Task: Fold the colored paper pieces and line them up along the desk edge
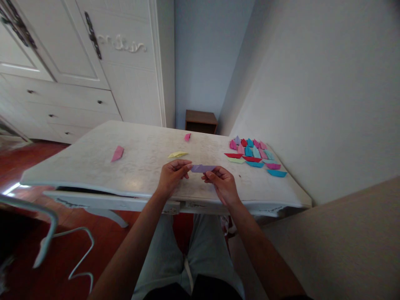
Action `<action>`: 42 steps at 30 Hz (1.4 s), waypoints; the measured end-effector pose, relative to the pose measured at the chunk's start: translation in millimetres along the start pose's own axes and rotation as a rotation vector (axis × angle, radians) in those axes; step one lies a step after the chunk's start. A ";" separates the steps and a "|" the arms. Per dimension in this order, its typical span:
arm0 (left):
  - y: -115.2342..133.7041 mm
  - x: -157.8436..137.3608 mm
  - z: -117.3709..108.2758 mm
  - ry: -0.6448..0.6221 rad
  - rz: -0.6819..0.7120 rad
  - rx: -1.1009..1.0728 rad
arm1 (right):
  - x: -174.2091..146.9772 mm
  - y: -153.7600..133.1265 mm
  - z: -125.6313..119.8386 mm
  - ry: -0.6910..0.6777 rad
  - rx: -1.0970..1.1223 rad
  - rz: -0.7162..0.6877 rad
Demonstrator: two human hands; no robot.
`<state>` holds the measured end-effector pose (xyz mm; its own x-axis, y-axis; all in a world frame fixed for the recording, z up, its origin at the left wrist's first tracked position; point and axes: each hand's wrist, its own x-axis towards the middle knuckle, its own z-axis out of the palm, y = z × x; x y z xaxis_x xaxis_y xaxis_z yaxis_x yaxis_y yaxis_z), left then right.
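Note:
A folded strip of purple paper [202, 168] is stretched between my two hands, above the near part of the white table. My left hand [175, 175] pinches its left end between thumb and fingers. At the right end, my right hand [221, 180] grips it the same way. Just beyond my left hand lies a yellow folded paper [178, 154], long and pointed. Farther back is a small pink folded paper [187, 137], and a larger pink folded paper [117, 153] rests toward the left.
Several colourful folded paper boats [252, 152] stand in rows on the right of the white table [146, 141], near the wall. A brown wooden box-like piece [201, 118] is behind the table. White cabinets [131, 75] rise at the left, with a white metal frame [46, 221] below.

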<state>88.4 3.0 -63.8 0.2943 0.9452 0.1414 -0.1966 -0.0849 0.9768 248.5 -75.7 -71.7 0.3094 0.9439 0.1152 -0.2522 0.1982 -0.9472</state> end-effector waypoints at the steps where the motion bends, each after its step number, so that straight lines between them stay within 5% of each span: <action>1: -0.3 0.2 -0.1 -0.005 0.001 0.014 | -1.2 0.2 -0.1 -0.019 -0.032 -0.007; 7: 0.0 -1.6 -0.9 -0.050 0.037 0.055 | -5.7 -8.4 -19.0 -0.017 -0.189 -0.074; 16: 3.4 -2.0 0.0 -0.034 0.029 0.010 | -3.8 -60.2 -137.2 0.423 -0.324 0.130; 21: 5.7 -2.1 1.8 -0.017 0.027 0.005 | -4.7 -77.7 -177.5 0.497 -0.530 0.243; 29: 7.3 -3.6 3.5 0.005 0.017 0.051 | -6.2 -81.8 -188.3 0.516 -0.793 0.273; 32: 6.7 -4.6 2.9 0.003 0.002 0.076 | -13.3 -79.7 -181.7 0.484 -1.103 0.108; 37: 2.8 -4.0 1.0 -0.003 -0.006 0.095 | -23.5 -60.7 -163.1 0.261 -1.455 -0.379; 42: 2.9 -3.6 1.1 0.007 -0.021 0.078 | -22.9 -39.5 -158.7 0.050 -1.538 -0.373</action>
<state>87.8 -1.1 -61.3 0.2913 0.9490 0.1203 -0.1167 -0.0896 0.9891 396.9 -147.1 -84.5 0.1756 0.8901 0.4207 0.9636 -0.0680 -0.2584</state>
